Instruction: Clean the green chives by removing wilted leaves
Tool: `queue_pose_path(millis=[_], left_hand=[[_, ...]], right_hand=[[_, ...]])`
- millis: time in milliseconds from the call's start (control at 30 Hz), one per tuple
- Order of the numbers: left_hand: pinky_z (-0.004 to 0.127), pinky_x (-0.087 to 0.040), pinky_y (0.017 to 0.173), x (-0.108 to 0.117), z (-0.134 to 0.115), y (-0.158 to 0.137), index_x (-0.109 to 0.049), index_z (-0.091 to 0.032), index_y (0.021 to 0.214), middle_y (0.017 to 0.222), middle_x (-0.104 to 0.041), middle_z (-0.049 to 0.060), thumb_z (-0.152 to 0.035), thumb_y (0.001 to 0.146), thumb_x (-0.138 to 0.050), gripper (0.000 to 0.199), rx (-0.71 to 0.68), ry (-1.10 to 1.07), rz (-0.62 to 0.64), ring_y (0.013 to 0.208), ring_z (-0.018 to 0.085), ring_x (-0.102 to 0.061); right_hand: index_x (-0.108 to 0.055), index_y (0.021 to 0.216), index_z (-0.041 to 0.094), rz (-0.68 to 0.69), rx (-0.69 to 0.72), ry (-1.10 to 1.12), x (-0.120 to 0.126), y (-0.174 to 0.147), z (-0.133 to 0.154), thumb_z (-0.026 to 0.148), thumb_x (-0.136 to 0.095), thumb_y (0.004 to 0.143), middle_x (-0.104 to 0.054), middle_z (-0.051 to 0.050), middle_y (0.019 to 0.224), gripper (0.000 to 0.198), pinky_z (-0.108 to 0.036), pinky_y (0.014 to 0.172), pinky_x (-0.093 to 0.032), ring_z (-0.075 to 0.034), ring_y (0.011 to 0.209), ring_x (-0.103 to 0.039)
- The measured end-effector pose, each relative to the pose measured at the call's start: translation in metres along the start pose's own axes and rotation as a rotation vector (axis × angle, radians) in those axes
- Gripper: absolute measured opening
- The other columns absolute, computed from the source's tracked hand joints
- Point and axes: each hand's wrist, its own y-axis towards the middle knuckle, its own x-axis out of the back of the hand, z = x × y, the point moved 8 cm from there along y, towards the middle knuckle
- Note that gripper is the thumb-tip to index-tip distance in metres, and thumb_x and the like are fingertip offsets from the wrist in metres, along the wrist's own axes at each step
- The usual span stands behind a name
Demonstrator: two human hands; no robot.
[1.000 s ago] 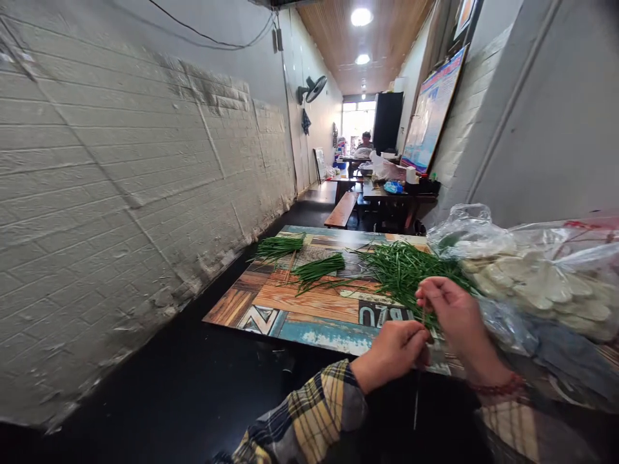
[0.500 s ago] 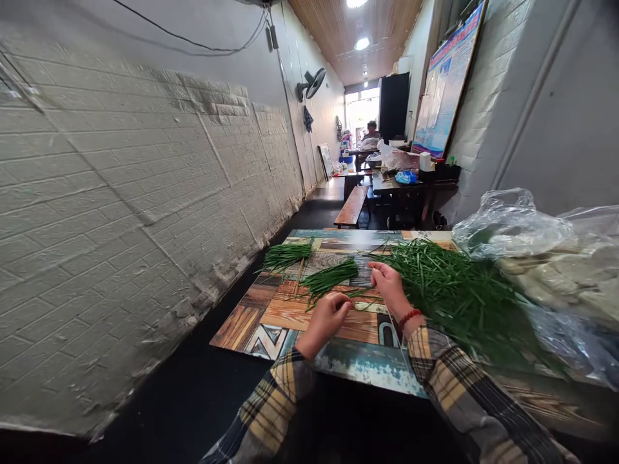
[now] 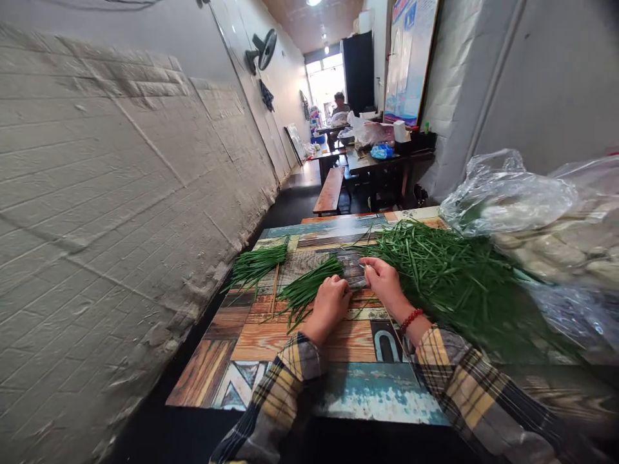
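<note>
At frame center, your left hand (image 3: 331, 303) curls its fingers at the chive bundle (image 3: 309, 282), whether gripping I cannot tell, while your right hand (image 3: 385, 285) pinches a thin stick (image 3: 397, 332).

Head view: patterned table (image 3: 290, 341), left hand (image 3: 331, 304) over the middle of the surface, fingers curled down just beside a bundle of greens (image 3: 309, 283); contact unclear. Right hand (image 3: 384, 283) pinches a thin stick (image 3: 395, 325) that slants toward the near edge, red bracelet (image 3: 411, 319) on wrist, plaid sleeves (image 3: 285, 386) on both arms. Second bundle (image 3: 258, 264) by the left edge, a few loose sticks (image 3: 275, 290) between the bundles. Big loose pile (image 3: 435, 258) from far edge down the right side, clear bag (image 3: 522, 200) of pale food right of it. Beyond far edge: bench (image 3: 330, 190), dark table (image 3: 367, 162), seated person (image 3: 340, 108), wall fan (image 3: 265, 50)
</note>
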Motion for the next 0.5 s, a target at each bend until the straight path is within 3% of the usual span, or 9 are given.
queue_pose_path(millis=[100, 200, 300, 400, 500], left_hand=[[0.029, -0.041, 0.076, 0.014, 0.012, -0.004, -0.056, -0.015, 0.072, 0.080, -0.057, 0.004, -0.012, 0.079, -0.051, 0.009, 0.028, -0.217, -0.058, 0.080, 0.016, -0.052], [0.024, -0.041, 0.065, 0.020, 0.035, -0.012, -0.052, -0.015, 0.071, 0.068, -0.054, 0.000, -0.018, 0.077, -0.054, 0.007, 0.164, -0.654, -0.029, 0.064, 0.011, -0.049], [0.022, -0.041, 0.058, 0.016, 0.048, -0.019, -0.054, -0.014, 0.079, 0.066, -0.054, -0.002, -0.032, 0.074, -0.062, 0.021, 0.237, -1.065, 0.030, 0.058, 0.008, -0.049], [0.020, -0.041, 0.056, 0.011, 0.052, -0.022, -0.058, -0.012, 0.087, 0.066, -0.055, -0.001, -0.039, 0.070, -0.069, 0.033, 0.268, -1.208, 0.061, 0.057, 0.008, -0.049], [0.020, -0.041, 0.056, 0.007, 0.048, -0.023, -0.060, -0.012, 0.089, 0.067, -0.057, 0.000, -0.037, 0.072, -0.068, 0.032, 0.264, -1.246, 0.102, 0.058, 0.008, -0.051]], right_hand=[[-0.065, 0.100, 0.013, 0.032, -0.007, -0.007, -0.005, -0.007, 0.005, 0.034, -0.050, 0.077, -0.051, 0.005, 0.050, 0.035, -0.023, 0.045, -0.031, -0.011, 0.043, -0.041], [-0.064, 0.102, 0.013, 0.054, -0.017, 0.000, -0.009, -0.015, 0.010, 0.035, -0.050, 0.079, -0.050, 0.005, 0.051, 0.035, -0.023, 0.044, -0.030, -0.011, 0.043, -0.040], [-0.064, 0.101, 0.014, 0.088, -0.053, 0.032, -0.016, -0.022, 0.010, 0.037, -0.052, 0.079, -0.048, 0.005, 0.050, 0.034, -0.023, 0.044, -0.028, -0.010, 0.043, -0.038], [-0.064, 0.099, 0.016, 0.152, -0.106, 0.071, -0.027, -0.030, 0.007, 0.041, -0.057, 0.077, -0.049, 0.004, 0.054, 0.034, -0.023, 0.043, -0.026, -0.010, 0.044, -0.037], [-0.065, 0.097, 0.017, 0.215, -0.175, 0.109, -0.038, -0.038, 0.005, 0.046, -0.061, 0.075, -0.051, 0.004, 0.056, 0.036, -0.022, 0.043, -0.025, -0.009, 0.045, -0.036]])
